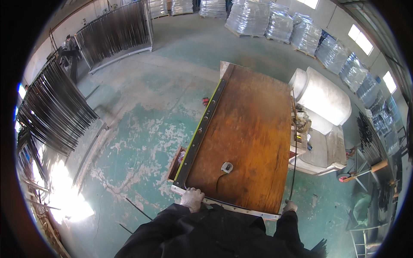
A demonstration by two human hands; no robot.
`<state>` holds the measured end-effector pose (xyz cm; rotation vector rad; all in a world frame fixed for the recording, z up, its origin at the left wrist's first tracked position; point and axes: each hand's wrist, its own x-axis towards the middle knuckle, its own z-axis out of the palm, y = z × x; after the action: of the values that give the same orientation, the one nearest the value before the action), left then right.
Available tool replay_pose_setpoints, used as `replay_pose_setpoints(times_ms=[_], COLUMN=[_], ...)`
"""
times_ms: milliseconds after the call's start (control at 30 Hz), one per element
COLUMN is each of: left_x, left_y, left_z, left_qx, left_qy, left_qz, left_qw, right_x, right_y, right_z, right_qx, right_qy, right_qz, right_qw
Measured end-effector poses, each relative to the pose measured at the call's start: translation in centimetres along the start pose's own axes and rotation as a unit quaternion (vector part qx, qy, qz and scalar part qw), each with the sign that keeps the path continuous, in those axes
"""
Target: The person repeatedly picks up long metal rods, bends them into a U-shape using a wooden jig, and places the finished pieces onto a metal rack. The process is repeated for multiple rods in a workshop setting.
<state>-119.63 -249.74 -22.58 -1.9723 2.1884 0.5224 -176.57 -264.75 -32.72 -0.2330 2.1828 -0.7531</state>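
Note:
My left hand, in a pale work glove, lies over the metal strip on the table's near edge, by the left corner. Its fingers are curled, and I cannot tell whether anything is inside them. In my right hand, also gloved, is the near end of a thin dark rod that runs away along the table's right side. On the worn wooden tabletop sits a tape measure with a dark strap. A black metal rail with bolts or holes, edged in yellow, lines the left side.
Beneath the rail's near end juts a wooden box. Right of the table stand a worn sofa and large white rolls. Racks of dark rods are on the left, with wrapped pallets behind. Loose rods are at lower left.

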Motion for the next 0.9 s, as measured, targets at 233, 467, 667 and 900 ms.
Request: replay_pose_setpoints(times_ms=[233, 467, 667, 900], left_x=[0.1, -1.9, -4.5, -7.6], left_y=[0.5, 4.2, 4.9, 2.5], left_z=[-2.7, -9.8, -24.5, -28.9], left_qx=[-0.066, -0.442, -0.724, -0.747], left_qy=[-0.013, 0.229, 0.275, 0.39], left_qz=[-0.01, -0.01, -0.037, 0.001], left_qw=[0.998, 0.867, 0.632, 0.538], right_x=[-19.4, -40.0, -36.8, -39.6], right_y=[-9.8, -19.7, -11.8, -4.3], right_z=[-12.9, -7.4, 14.7, 18.5], right_qx=[0.09, 0.296, -0.268, 0.119], right_qy=[-0.124, -0.426, -0.202, -0.636], right_qz=[-0.282, -0.582, -0.542, 0.241], right_qw=[0.947, 0.626, 0.771, 0.723])
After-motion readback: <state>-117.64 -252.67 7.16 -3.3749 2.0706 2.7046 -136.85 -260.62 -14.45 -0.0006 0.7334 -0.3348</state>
